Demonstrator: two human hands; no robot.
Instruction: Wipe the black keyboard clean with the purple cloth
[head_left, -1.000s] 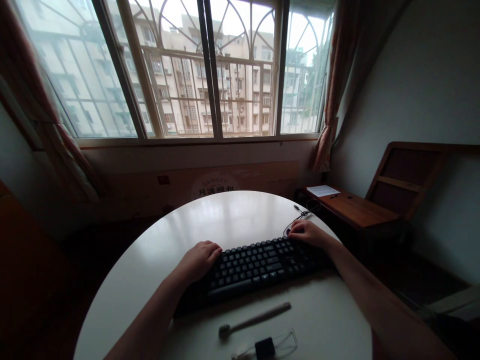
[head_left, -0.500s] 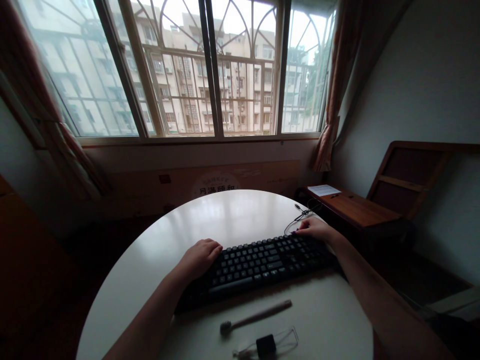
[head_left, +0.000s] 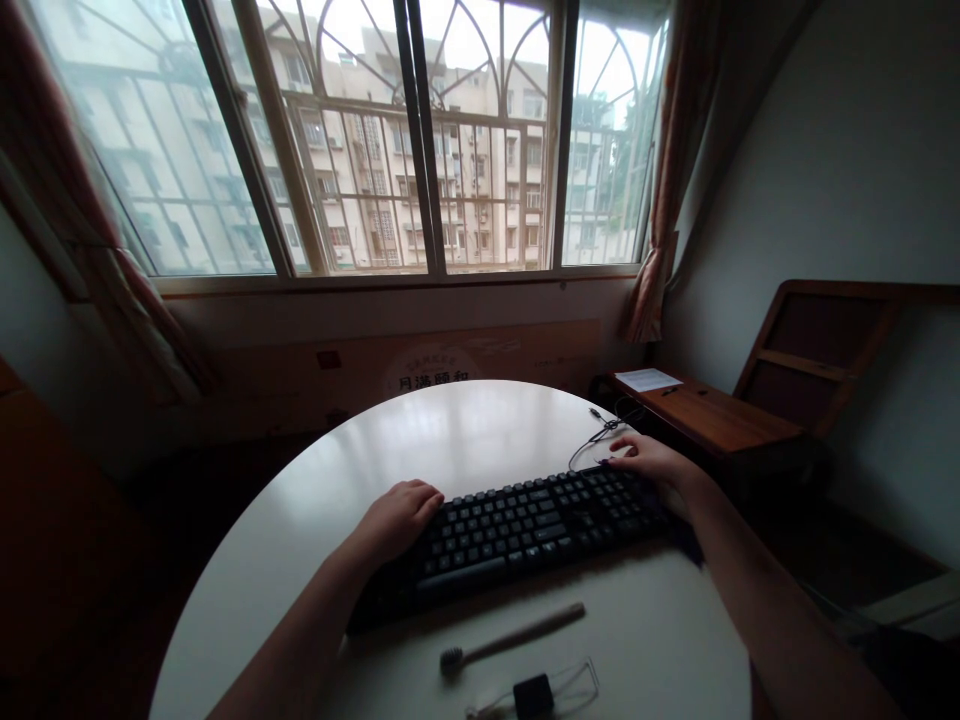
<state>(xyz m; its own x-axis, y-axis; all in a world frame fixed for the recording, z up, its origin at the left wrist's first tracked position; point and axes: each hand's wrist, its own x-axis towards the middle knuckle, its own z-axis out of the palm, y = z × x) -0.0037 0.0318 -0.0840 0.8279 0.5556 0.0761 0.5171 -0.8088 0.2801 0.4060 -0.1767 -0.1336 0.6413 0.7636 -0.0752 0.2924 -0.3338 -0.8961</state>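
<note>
A black keyboard (head_left: pixel 517 530) lies slightly slanted on the round white table (head_left: pixel 255 560). My left hand (head_left: pixel 405 512) is closed over its left end, fingers at the far corner. At the far right edge of the keyboard, my right hand (head_left: pixel 649 462) has its fingers bent together on a dark purplish cloth-like piece (head_left: pixel 686 540), mostly hidden under the palm and wrist. The keyboard's thin black cable (head_left: pixel 600 433) lies bunched just beyond that hand. On the near side are a toothbrush (head_left: pixel 517 637) and a black clip with wire loops (head_left: pixel 534 694).
A low wooden bench (head_left: pixel 720 420) with a sheet of paper (head_left: pixel 646 380) stands past the table's right edge. The barred window (head_left: pixel 435 150) and curtains (head_left: pixel 660 240) are ahead. A printed board (head_left: pixel 345 370) leans below the window.
My right hand has slid a little to the right along the keyboard's far edge, and more of the dark piece shows below its wrist. My left hand stays in place.
</note>
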